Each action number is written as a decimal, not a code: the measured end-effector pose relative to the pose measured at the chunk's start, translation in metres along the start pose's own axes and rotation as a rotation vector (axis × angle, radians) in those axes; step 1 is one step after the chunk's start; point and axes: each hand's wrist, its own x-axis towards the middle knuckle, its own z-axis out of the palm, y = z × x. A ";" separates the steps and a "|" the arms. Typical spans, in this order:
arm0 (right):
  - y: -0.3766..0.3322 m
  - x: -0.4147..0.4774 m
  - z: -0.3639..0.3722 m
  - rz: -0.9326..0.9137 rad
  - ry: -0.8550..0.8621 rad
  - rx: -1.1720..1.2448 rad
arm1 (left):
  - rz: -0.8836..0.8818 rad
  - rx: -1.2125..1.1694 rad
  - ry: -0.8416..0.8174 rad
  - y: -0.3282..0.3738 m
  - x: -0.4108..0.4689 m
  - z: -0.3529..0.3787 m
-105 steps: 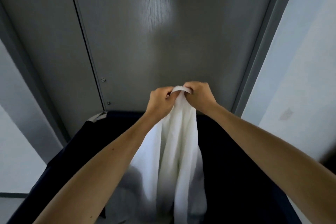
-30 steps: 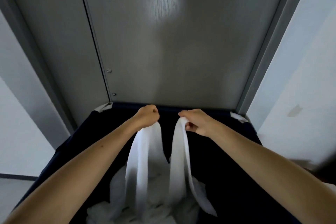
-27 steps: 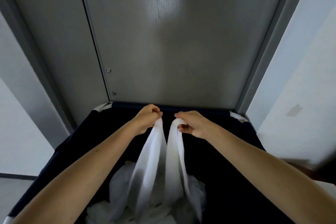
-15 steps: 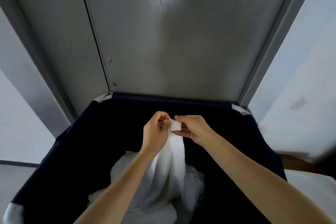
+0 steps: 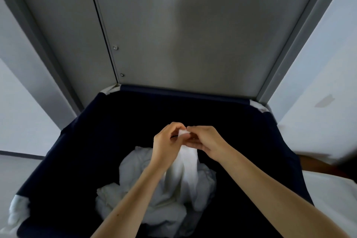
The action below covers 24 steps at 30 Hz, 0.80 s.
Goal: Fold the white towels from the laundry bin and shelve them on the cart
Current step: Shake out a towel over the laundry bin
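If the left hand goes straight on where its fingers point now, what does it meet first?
Probably the corner of the white towel that the left hand pinches, then the right hand; depth is unclear.

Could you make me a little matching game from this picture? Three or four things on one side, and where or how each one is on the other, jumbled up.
Things:
1 held towel
2 towel pile
3 laundry bin
4 door

Descriptions:
A grey, behind the bin
B pinched at its top by left hand and right hand
C dark navy, open on top
D crumpled at the bin's bottom

Pairs: 1-B, 2-D, 3-C, 4-A
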 end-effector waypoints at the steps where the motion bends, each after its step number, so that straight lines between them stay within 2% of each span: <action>1: 0.001 -0.001 0.002 -0.025 -0.010 -0.074 | -0.033 -0.020 0.026 -0.002 0.000 0.000; 3: 0.001 0.001 0.002 -0.141 -0.001 -0.236 | -0.067 -0.063 0.043 -0.005 0.002 0.000; 6: -0.005 0.008 -0.003 -0.337 -0.027 -0.415 | -0.021 -0.088 0.016 0.001 0.013 -0.004; 10: -0.026 0.017 -0.011 -0.366 -0.206 -0.298 | 0.025 -0.188 0.049 0.023 0.048 -0.013; 14: -0.058 0.025 -0.008 -0.476 -0.244 -0.404 | -0.036 -0.288 0.101 0.044 0.081 -0.011; 18: -0.075 0.034 -0.006 -0.495 -0.252 -0.492 | -0.027 -0.292 0.123 0.060 0.107 -0.015; 22: -0.083 0.045 -0.012 -0.440 -0.265 -0.585 | -0.015 -0.390 0.251 0.095 0.138 -0.024; 24: -0.087 0.049 -0.015 -0.448 -0.188 -0.628 | 0.063 -0.376 0.315 0.110 0.151 -0.034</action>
